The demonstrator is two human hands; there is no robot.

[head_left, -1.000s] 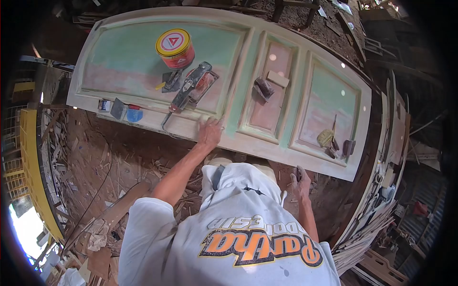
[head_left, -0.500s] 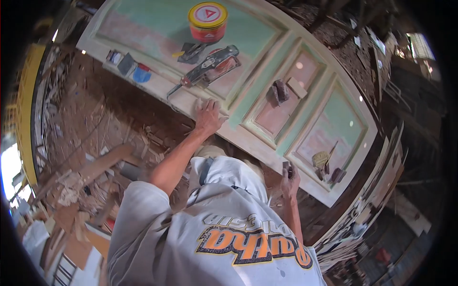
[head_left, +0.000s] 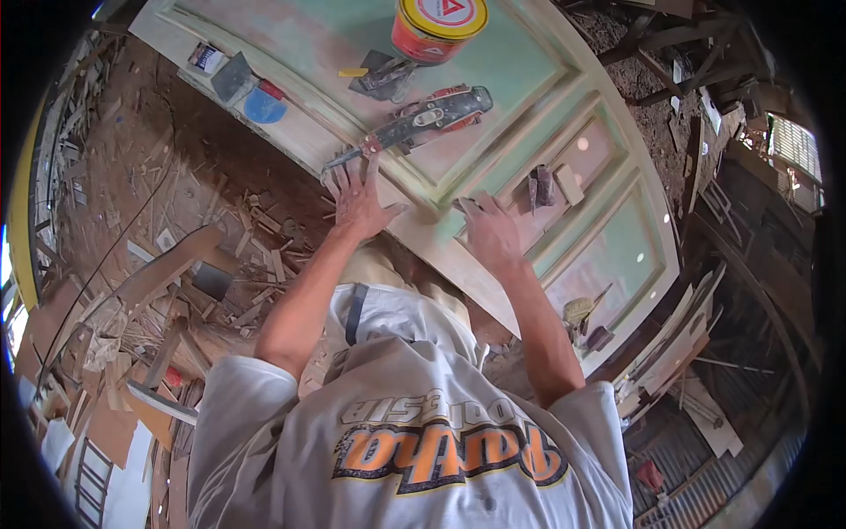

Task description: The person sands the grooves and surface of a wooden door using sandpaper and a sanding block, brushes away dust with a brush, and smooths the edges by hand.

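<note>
Two risks: your left hand (head_left: pixel 358 210), fingers spread, may bump the tool (head_left: pixel 429 117) by sliding; your right hand (head_left: pixel 491 233), whose grip I cannot tell, may mark the panel (head_left: pixel 423 231) by pressing.

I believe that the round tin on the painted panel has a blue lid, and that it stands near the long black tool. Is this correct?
Not quite: the lid is not blue but yellow around a white centre, as the head view shows. The rest is correct: the round tin stands on the painted panel, near the long black tool.
</note>
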